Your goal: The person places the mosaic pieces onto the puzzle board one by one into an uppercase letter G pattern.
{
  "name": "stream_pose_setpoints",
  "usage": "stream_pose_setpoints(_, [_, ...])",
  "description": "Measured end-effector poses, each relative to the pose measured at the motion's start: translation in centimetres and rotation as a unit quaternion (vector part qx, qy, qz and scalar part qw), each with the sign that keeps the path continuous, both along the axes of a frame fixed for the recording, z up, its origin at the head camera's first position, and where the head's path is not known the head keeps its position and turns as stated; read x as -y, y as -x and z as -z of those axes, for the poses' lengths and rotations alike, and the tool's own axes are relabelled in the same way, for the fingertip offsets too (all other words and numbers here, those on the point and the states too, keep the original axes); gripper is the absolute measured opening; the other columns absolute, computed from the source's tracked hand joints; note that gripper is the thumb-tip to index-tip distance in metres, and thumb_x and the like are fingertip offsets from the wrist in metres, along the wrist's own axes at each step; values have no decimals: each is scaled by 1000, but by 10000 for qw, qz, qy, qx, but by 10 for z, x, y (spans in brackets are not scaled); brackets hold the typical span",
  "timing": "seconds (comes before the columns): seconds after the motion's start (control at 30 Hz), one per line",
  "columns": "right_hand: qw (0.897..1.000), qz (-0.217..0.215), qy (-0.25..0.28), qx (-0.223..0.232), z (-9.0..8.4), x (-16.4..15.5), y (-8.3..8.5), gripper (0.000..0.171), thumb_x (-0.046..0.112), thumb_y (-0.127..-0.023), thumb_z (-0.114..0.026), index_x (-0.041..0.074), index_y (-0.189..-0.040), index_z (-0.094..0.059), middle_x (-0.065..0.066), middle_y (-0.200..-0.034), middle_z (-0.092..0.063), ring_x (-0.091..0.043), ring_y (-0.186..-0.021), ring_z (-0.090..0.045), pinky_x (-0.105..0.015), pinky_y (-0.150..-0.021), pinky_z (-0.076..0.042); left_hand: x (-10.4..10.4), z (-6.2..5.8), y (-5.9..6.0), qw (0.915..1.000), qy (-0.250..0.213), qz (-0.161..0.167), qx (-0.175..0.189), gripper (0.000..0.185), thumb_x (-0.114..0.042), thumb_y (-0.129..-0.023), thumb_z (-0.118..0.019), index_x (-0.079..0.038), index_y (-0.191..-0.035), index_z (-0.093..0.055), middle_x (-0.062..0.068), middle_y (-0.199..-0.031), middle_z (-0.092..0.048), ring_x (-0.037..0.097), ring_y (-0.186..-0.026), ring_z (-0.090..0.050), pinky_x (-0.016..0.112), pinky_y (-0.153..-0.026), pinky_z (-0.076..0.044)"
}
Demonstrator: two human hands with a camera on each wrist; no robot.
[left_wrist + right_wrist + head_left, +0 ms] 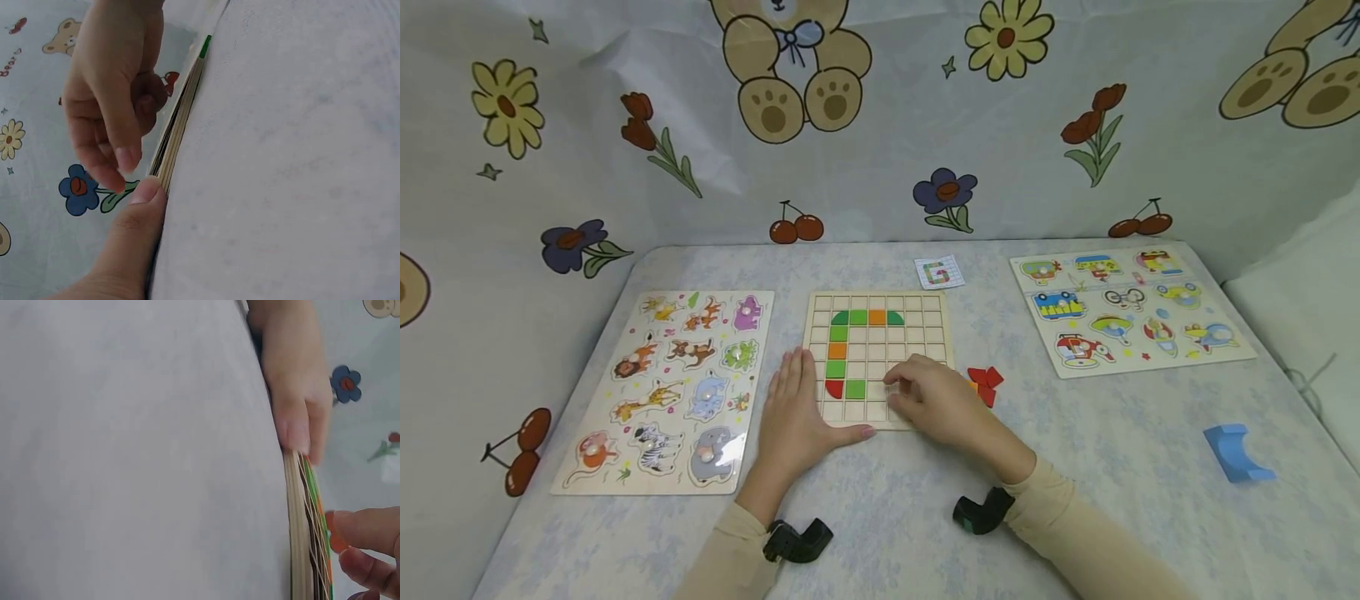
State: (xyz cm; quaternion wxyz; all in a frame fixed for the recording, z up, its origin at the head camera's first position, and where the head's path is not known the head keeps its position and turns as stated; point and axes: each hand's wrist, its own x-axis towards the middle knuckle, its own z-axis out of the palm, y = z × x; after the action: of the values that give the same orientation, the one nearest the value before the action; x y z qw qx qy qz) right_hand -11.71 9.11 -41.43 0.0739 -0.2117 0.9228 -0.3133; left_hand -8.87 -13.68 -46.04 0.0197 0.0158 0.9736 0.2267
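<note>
A wooden grid board point(925, 333) lies mid-table with green, orange and red tiles point(837, 350) set in its squares. My left hand point(796, 404) lies flat at the board's near left corner, its thumb point(142, 199) pressed along the front edge. My right hand point(904, 388) hovers low over the board's lower right squares with its fingers curled. In the right wrist view its fingertips point(365, 530) pinch a small orange tile point(337, 542) just above the board. Loose red pieces point(986, 383) lie on the table right of the board, beside my right hand.
A small pattern card point(938, 272) lies behind the board. To the left lies an animal peg puzzle point(670, 387), and at the back right a vehicle peg puzzle point(1127, 308). A blue arch block point(1236, 454) stands near right. Printed cloth walls close in the table.
</note>
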Motion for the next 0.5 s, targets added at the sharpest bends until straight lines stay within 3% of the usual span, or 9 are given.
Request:
stream_pose_setpoints(0.27, [9977,362,-561,116,-2,-56,-3,33,20,-91,-73,18,-123,-66,6,-88,-57,-10,-73,-50,-26,-63,-42,-1,-2,0,10000,-98,6,13,150,-86,-55,-72,-1,-159,-7,16,-168,-5,31,-156,1,50,-127,-7])
stream_pose_setpoints(0.5, [9943,456,-947,-169,1,-79,-3,28,17,-90,-74,13,-117,-69,4,-88,-58,-11,-74,-49,-25,-62,-40,-1,0,0,9999,-117,27,-49,149,-87,-55,-71,-1,-159,-7,16,-168,-5,31,-156,1,50,-127,-7])
